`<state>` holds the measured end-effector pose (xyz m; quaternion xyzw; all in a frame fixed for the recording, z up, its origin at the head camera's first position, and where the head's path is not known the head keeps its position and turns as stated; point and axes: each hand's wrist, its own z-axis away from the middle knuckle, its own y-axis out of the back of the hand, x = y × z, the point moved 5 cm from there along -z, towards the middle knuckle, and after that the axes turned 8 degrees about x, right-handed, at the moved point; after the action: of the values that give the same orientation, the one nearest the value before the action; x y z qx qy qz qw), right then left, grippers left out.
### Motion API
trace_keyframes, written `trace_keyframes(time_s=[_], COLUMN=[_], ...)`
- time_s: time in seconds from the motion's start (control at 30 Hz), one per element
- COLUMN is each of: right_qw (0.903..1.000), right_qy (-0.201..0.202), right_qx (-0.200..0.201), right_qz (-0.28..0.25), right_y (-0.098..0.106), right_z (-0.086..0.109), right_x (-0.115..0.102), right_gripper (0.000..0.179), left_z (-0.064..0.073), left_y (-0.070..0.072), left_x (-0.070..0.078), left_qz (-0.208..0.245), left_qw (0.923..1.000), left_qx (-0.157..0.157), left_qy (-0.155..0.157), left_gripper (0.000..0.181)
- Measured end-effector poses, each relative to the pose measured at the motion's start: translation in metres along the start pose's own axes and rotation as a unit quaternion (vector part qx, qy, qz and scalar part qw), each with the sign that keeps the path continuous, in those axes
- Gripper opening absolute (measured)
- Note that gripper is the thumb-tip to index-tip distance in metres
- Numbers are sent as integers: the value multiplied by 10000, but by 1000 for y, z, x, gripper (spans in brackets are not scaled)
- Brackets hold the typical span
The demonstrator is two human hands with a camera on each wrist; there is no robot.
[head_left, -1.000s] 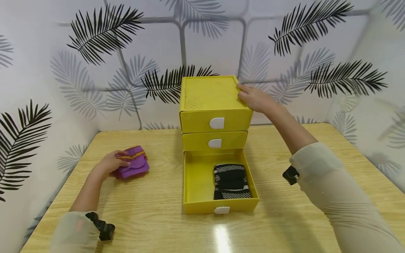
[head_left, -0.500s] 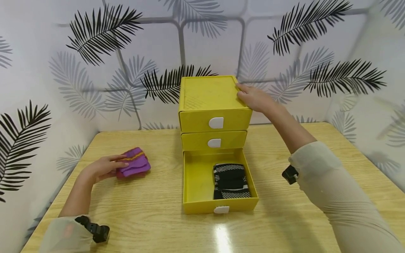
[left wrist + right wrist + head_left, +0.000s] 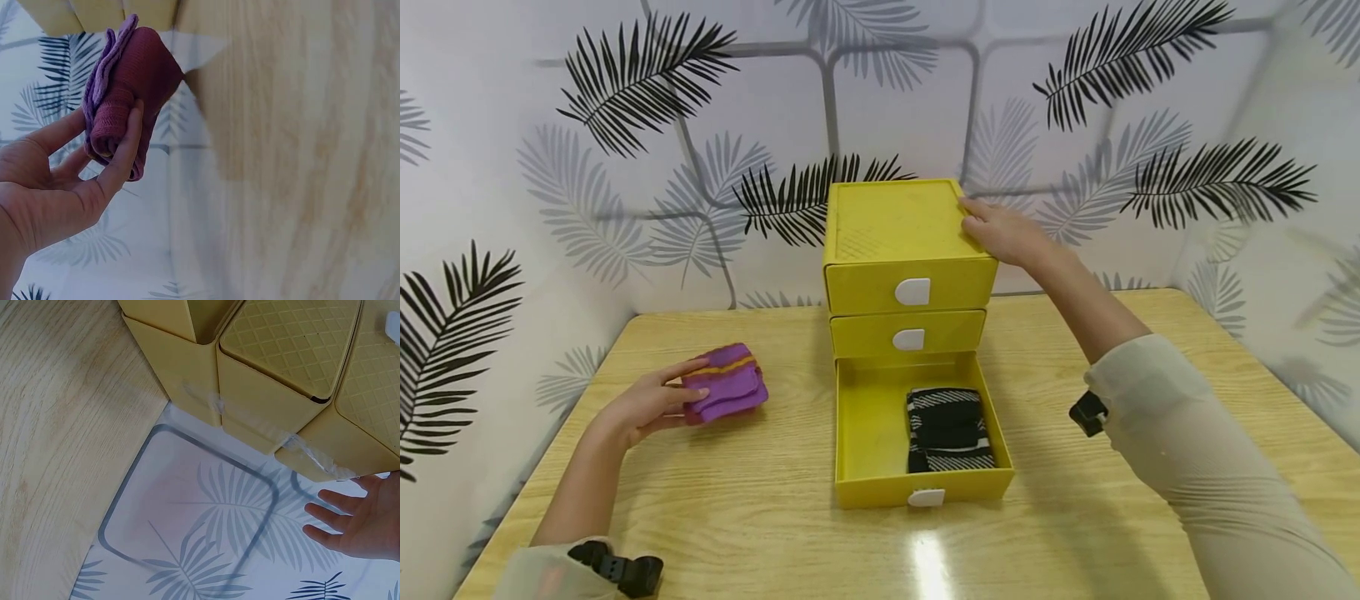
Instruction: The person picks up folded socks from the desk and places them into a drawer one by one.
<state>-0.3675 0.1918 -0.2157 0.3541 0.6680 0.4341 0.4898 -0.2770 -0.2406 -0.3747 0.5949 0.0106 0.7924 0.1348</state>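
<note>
My left hand (image 3: 651,404) pinches a folded knit bundle (image 3: 727,385), purple and maroon with an orange stripe, at the left of the table. In the left wrist view, the thumb and fingers hold the end of the rolled maroon bundle (image 3: 140,78), and its purple layers face away from the thumb. My right hand (image 3: 1009,233) rests at the top right edge of a yellow drawer cabinet (image 3: 895,218). Its fingers (image 3: 334,519) look extended and spread in the right wrist view. The cabinet's bottom drawer (image 3: 872,425) is pulled out, with a folded black and white knit bundle (image 3: 951,429) in its right half.
The two upper drawers, each with a white pull tab (image 3: 912,291), are closed. Cabinet and bundle stand on a light wooden table (image 3: 760,517). Leaf-patterned sheeting (image 3: 902,108) surrounds the back and sides. Clear tape (image 3: 300,447) runs along the cabinet's side.
The left hand first shifted back with its grip changing on the purple bundle, then carried it slightly to the right. My right hand and the drawers have stayed put.
</note>
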Motion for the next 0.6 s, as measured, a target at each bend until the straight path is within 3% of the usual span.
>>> trace_keyframes(time_s=[0.37,0.6], right_qw=[10000,10000], right_qy=[-25,51], right_qx=[-20,34], right_qz=[-3,13], right_y=[-1,-1], right_z=[0,0], right_x=[2,0], right_gripper=[56,57], left_z=[26,36], left_y=[-34,-54], left_x=[36,48], left_qz=[-46,-129], left_qw=[9981,9962], left_qx=[-218,-432], left_qy=[-582,-751], left_gripper=[66,64])
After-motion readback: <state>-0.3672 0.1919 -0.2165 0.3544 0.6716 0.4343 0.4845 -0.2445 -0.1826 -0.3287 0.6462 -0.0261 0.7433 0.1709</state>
